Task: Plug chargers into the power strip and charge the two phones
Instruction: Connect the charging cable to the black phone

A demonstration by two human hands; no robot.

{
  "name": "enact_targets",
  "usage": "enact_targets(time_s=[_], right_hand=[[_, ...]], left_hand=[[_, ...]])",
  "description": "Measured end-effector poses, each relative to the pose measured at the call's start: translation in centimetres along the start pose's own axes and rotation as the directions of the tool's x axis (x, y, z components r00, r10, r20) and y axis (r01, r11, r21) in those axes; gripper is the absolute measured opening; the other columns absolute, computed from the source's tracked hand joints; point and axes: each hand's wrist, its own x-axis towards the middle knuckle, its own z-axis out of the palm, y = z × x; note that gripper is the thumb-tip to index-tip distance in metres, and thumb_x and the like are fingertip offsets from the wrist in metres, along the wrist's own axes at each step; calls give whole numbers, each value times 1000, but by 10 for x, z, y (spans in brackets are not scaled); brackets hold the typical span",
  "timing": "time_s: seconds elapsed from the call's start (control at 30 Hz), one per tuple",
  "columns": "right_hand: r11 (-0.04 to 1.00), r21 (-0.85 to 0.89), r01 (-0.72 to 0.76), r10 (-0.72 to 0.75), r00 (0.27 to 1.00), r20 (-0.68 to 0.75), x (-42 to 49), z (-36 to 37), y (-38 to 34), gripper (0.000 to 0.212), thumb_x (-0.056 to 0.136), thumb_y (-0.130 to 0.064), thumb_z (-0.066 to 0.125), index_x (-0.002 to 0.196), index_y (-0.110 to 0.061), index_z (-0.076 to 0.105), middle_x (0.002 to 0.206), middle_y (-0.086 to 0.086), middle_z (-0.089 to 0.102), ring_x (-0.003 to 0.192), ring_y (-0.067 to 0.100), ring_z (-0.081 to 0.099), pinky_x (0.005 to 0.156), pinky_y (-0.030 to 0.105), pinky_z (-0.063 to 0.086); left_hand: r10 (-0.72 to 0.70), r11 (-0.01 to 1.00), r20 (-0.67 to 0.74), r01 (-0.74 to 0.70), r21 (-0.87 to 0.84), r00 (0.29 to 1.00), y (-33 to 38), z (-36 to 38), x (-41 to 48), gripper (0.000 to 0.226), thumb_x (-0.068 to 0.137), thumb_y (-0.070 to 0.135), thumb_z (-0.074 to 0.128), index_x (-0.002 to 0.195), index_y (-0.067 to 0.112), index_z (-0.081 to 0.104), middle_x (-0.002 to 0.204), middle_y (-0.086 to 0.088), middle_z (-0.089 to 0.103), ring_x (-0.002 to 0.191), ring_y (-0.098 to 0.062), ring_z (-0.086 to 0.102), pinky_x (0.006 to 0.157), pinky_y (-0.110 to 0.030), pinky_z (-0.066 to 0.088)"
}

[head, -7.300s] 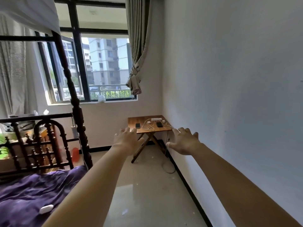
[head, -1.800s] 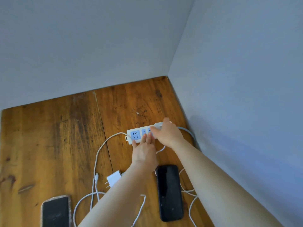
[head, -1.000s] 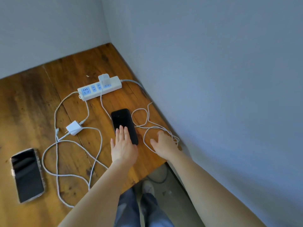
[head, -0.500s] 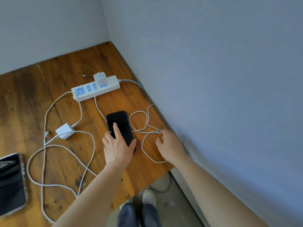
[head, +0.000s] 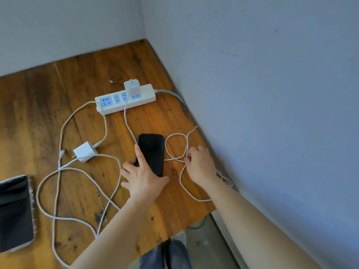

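A white power strip lies near the table's back right corner, with one white charger plugged into it. Its cable runs down past a black phone and loops to the right. My left hand grips the phone's lower end, index finger along its left edge. My right hand pinches that looped cable just right of the phone. A second white charger lies unplugged on the wood with its own cable. A second phone lies at the left edge.
The wooden table sits in a corner between two grey-white walls. Its front edge ends just below my hands, with floor and my legs beyond. The strip's grey power cord runs off the right edge.
My left hand has closed around the black phone's lower end. My right hand has slid up along the looped cable and pinched it. Earlier, a charger was plugged into the strip.
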Motion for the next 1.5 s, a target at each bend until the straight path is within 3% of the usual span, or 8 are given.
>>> enact_targets(time_s=[0.23,0.43,0.53,0.83,0.97,1.13,1.33,1.5], right_hand=[[997,66,51,-57,994,95,-39,2,7,25,83,-27,57,66,-27,40,65,-11,43,66,9,42,58,22,29],[985,86,151,-170,939,299,-66,-12,11,32,84,-22,55,60,-28,35,61,-8,43,61,9,45,53,19,33],[967,33,252,-240,863,444,-78,-16,12,37,84,-17,54,54,-28,34,59,-6,44,57,9,46,49,19,31],[788,-93,609,-440,661,607,-87,-17,2,22,90,-14,44,82,-10,64,80,7,60,75,23,53,68,33,39],[992,89,92,-126,824,552,-83,-15,0,36,93,-22,43,58,-19,50,62,0,53,60,16,55,53,27,42],[816,368,-445,203,817,540,-84,-7,1,52,90,-61,31,110,-23,59,104,-8,58,97,14,56,86,34,42],[993,102,-65,-3,828,560,-94,-1,5,34,98,-38,37,112,-15,58,101,7,68,90,22,64,73,31,49],[932,-129,339,-196,771,606,-105,-2,3,45,98,-48,21,109,-14,47,76,6,60,61,22,55,47,30,35]], left_hand=[[-43,954,215,104,-281,976,-28,-22,-3,134,58,38,82,146,39,-19,149,-19,22,136,-40,20,105,-55,29],[3,670,393,290,-683,919,-43,-34,-22,120,52,35,78,151,25,12,138,-2,42,114,-23,49,84,-34,46],[53,517,464,373,-770,884,-48,-42,-31,110,45,37,78,143,22,30,137,-13,46,116,-33,49,95,-45,46],[211,419,512,396,-817,832,-54,-60,-39,101,44,38,77,137,35,36,129,-4,50,110,-24,51,74,-31,47],[180,444,540,422,-791,823,-51,-49,-44,116,41,39,79,144,32,27,138,-11,44,113,-30,48,81,-36,48],[96,530,564,437,-727,821,-46,-34,-47,117,44,54,80,145,25,27,143,-20,41,128,-42,42,100,-53,42],[-22,577,540,452,-681,841,-34,-33,-47,107,50,81,64,137,22,43,129,-6,58,116,-29,55,102,-49,44],[-47,437,603,559,-705,797,-42,-34,-37,54,79,56,63,113,13,62,96,-10,74,87,-27,71,64,-32,55]])
